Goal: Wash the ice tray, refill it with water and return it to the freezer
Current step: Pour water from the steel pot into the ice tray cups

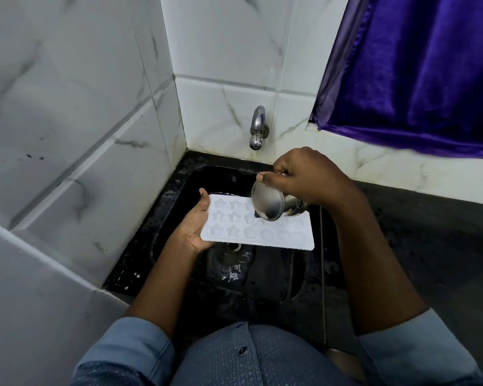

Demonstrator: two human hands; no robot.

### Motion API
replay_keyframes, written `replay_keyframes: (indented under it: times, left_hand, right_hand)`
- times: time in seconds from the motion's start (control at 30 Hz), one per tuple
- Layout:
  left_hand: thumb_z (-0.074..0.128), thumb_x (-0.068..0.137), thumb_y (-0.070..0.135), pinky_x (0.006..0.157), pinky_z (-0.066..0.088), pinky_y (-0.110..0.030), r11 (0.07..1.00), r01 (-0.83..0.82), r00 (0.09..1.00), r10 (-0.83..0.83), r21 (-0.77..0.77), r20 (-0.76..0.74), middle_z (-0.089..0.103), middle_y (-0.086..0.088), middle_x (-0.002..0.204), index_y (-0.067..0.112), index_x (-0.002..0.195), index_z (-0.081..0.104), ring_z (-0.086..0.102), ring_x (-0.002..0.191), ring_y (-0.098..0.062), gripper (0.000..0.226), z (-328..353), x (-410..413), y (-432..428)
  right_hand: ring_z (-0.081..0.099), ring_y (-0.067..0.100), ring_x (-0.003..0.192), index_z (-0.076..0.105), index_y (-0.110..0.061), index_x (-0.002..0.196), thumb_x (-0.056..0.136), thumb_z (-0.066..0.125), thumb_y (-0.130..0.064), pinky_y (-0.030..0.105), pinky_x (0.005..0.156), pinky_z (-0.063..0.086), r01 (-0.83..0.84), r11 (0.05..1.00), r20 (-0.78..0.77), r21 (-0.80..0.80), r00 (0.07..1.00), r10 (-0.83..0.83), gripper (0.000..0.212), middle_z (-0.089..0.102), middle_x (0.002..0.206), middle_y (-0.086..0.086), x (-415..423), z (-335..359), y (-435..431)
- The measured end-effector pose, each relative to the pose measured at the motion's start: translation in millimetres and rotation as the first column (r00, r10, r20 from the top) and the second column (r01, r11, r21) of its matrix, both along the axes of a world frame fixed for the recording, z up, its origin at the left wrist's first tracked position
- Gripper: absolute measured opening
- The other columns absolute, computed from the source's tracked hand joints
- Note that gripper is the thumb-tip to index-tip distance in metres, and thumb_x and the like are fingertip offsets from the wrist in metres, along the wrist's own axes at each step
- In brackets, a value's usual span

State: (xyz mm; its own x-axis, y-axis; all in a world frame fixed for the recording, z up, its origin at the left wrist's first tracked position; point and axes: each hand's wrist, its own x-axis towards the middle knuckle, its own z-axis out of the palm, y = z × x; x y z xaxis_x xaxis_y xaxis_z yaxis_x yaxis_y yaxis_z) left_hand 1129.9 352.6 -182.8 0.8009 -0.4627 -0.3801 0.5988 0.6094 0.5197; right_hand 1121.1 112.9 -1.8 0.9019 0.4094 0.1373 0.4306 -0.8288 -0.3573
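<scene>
A white ice tray (276,235) with star-shaped and round hollows is held level over the black sink (179,207). My left hand (197,227) grips its left end, thumb on top and fingers underneath. My right hand (304,176) holds a steel cup (271,204) tipped on its side above the middle of the tray, its mouth facing left and down. The cup hides a few of the hollows.
A chrome tap (257,128) juts from the marble-tiled wall above the sink's back edge. The drain (233,247) shows just below the tray. A dark counter (430,232) runs to the right, under a purple curtain (418,71).
</scene>
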Motion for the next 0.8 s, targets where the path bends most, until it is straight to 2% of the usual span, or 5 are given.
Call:
replay_keyframes:
  times: [0.2,0.4,0.53,0.67,0.8]
  left_hand:
    - [0.03,0.099,0.079,0.098,0.06,-0.058,1.0,-0.003,1.0,0.003,0.02,0.01,0.062,-0.025,0.146,0.002,0.148,0.054,0.067,0.128,-0.04,0.095,0.5,-0.6,-1.7]
    - [0.031,0.099,0.081,0.108,0.053,-0.06,0.999,0.032,0.999,-0.032,-0.023,0.011,0.055,-0.026,0.154,0.001,0.152,0.05,0.059,0.138,-0.042,0.098,1.6,-3.0,-4.3]
    - [0.031,0.099,0.081,0.12,0.039,-0.062,0.994,0.076,0.997,-0.074,-0.078,0.032,0.047,-0.026,0.161,0.0,0.158,0.042,0.05,0.146,-0.043,0.1,2.8,-3.2,-5.8]
    - [0.03,0.1,0.079,0.097,0.06,-0.058,0.993,0.072,0.997,-0.07,-0.092,0.022,0.059,-0.026,0.149,0.0,0.149,0.053,0.065,0.13,-0.041,0.096,9.2,-3.0,-10.5]
    - [0.031,0.101,0.077,0.086,0.064,-0.056,0.995,0.039,0.999,-0.038,-0.091,0.006,0.066,-0.027,0.14,-0.001,0.14,0.059,0.072,0.119,-0.041,0.092,19.5,-4.9,-14.5]
  right_hand:
    - [0.042,0.019,0.051,0.05,-0.008,0.06,0.095,0.065,-0.056,0.033,0.055,0.032,0.024,1.0,-0.01,0.013,1.0,-0.024,0.061,0.045,0.052,0.006,-0.5,-1.3,-2.8]
    - [0.04,0.018,0.05,0.044,-0.012,0.056,0.097,0.065,-0.054,0.034,0.055,0.032,0.029,0.999,-0.024,0.032,0.999,-0.028,0.062,0.041,0.05,0.002,-2.3,1.9,1.0]
    - [0.04,0.018,0.049,0.041,-0.016,0.053,0.098,0.065,-0.053,0.034,0.055,0.033,-0.002,1.0,-0.014,0.027,1.0,0.002,0.062,0.038,0.049,-0.001,-2.3,6.7,11.3]
    - [0.042,0.018,0.049,0.042,-0.017,0.053,0.098,0.064,-0.053,0.034,0.055,0.034,-0.017,1.0,-0.001,0.01,1.0,0.017,0.061,0.04,0.05,0.0,-2.2,10.4,20.7]
    - [0.042,0.02,0.05,0.046,-0.014,0.055,0.098,0.063,-0.053,0.033,0.054,0.032,-0.024,0.999,0.022,-0.021,0.999,0.025,0.061,0.041,0.051,0.002,-1.2,13.3,25.6]
